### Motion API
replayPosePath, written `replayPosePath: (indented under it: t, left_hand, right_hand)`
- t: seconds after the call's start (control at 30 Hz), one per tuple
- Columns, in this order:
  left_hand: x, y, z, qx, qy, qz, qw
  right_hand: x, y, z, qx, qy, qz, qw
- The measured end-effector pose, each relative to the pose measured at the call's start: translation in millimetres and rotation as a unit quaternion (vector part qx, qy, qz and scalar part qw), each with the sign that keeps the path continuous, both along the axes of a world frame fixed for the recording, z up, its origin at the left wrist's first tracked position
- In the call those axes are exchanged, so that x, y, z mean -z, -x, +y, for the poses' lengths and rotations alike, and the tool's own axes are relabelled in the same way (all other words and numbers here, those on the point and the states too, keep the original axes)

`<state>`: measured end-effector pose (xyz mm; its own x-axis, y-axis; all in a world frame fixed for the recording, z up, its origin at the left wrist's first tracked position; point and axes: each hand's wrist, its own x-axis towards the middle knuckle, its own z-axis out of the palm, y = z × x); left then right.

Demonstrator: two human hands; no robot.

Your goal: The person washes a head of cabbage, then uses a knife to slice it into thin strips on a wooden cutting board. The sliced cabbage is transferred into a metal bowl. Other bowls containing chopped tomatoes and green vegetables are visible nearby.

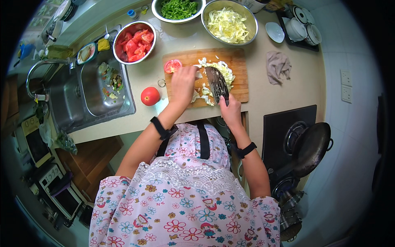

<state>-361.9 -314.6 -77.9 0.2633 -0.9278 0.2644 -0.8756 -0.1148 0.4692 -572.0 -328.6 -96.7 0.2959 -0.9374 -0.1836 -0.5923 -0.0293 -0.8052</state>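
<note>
My right hand [230,111] grips the handle of a dark-bladed kitchen knife [218,82] above a wooden cutting board [240,58]. Shredded cabbage [226,72] lies along the blade's right side, with loose scraps [207,96] to its left. My left hand [184,82] is over the board's left part, fingers bent near a cabbage piece; whether it pinches anything is unclear. A cut tomato [172,66] sits just behind it at the board's left edge. On the counter to the left stands a whole tomato [150,96].
Behind the board are steel bowls of tomato pieces [139,44], sliced green peppers [179,10] and shredded cabbage [229,26]. A double sink [101,92] is at left. A cloth [278,67], small white dish [275,32] and wok [311,148] on the stove are at right.
</note>
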Motion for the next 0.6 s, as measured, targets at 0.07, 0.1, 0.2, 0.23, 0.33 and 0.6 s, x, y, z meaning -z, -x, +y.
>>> replayPosePath:
  t: [0.07, 0.1, 0.2, 0.23, 0.33, 0.6]
  left_hand:
    - [-17, -27, 18, -0.062, -0.006, 0.018, 0.998]
    - [-25, -49, 30, -0.093, 0.019, -0.018, 0.995]
    - [-48, -125, 83, -0.218, 0.059, -0.072, 0.971]
    - [-53, -148, 100, -0.255, 0.048, -0.078, 0.963]
    - [-55, -203, 137, -0.361, -0.025, -0.118, 0.925]
    - [-20, -105, 116, -0.166, -0.024, 0.072, 0.983]
  right_hand:
    - [-10, 0, -2, -0.012, 0.035, 0.001, 0.999]
    - [-15, 0, -2, -0.023, 0.043, 0.012, 0.999]
    - [-29, 8, -2, -0.063, 0.066, 0.026, 0.995]
    - [-30, 11, -1, -0.086, 0.062, 0.029, 0.994]
    - [-29, 20, 3, -0.160, 0.074, 0.016, 0.984]
    - [-16, 12, -7, -0.108, 0.107, 0.080, 0.985]
